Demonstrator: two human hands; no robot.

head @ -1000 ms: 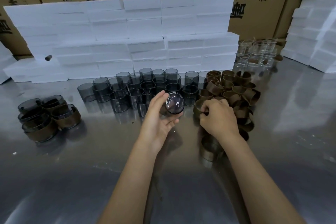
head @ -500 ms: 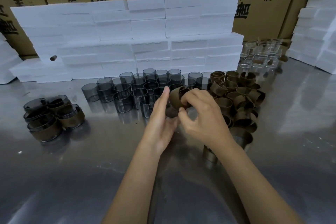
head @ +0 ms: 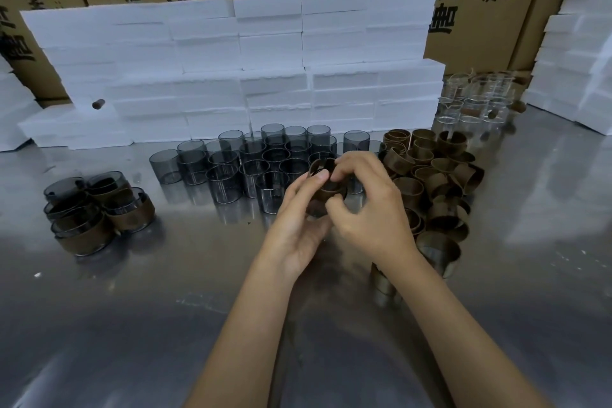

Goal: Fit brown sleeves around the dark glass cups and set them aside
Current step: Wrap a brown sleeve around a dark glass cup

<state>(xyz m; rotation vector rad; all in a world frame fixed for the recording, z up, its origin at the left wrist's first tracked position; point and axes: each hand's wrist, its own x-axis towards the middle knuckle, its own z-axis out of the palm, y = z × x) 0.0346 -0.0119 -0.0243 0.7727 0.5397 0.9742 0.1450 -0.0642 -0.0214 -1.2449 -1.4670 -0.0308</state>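
1. Looks like we're mid-fit: both hands are up over the metal table (head: 139, 325), working a brown sleeve (head: 326, 175) around a dark cup just in front of the bare dark glass cups (head: 251, 162)
2. Left hand (head: 298, 228) cradles it from below with the thumb on the sleeve's rim, and the right hand (head: 364, 205) has fingers curled over the top, pinching the sleeve
3. Next move, I'd guess: seat the sleeve evenly round the glass, then carry it left to the finished cups (head: 96, 209)
4. Loose sleeves (head: 437, 175) sit just right of the hands
5. Hard to see: the cup itself is nearly all hidden by fingers and sleeve, so I can't tell how far on the sleeve is
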